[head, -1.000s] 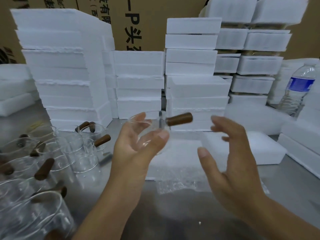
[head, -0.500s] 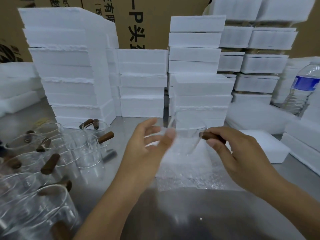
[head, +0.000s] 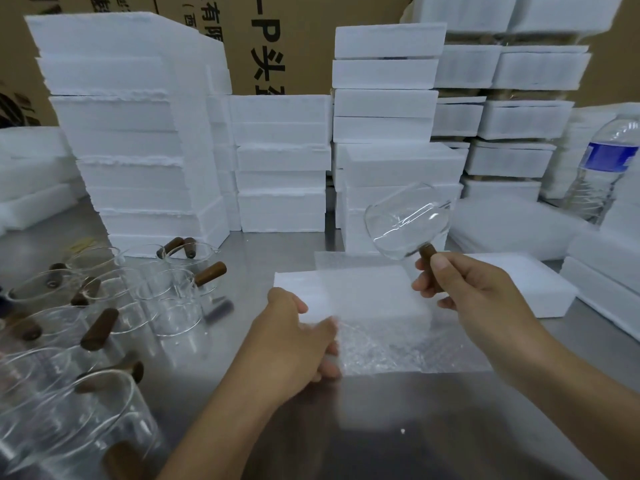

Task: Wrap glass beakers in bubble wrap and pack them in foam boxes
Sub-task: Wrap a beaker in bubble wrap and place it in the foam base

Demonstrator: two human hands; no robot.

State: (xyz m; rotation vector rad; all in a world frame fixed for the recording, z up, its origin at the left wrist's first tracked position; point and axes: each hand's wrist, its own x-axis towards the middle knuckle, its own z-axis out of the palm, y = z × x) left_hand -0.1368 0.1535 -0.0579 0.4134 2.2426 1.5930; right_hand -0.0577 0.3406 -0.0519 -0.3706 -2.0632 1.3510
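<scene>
R hand [head: 485, 299] clenched round the brown wooden handle [head: 427, 254] of a clear glass beaker [head: 405, 220], held up in the air, tilted, above the far right corner of a flat foam box [head: 363, 292] lying on the steel surface [head: 415, 427]. L hand [head: 294, 341] w/ fingers curled, gripping the left edge of the bubble wrap [head: 388, 355] that lies on the surface just in front of that box; bit blurred. More beakers [head: 166, 299] w/ wooden handles grouped far left. Foam box stacks [head: 138, 133] along the back, cardboard cartons [head: 294, 36] behind them, water bottle [head: 602, 168] far right.
</scene>
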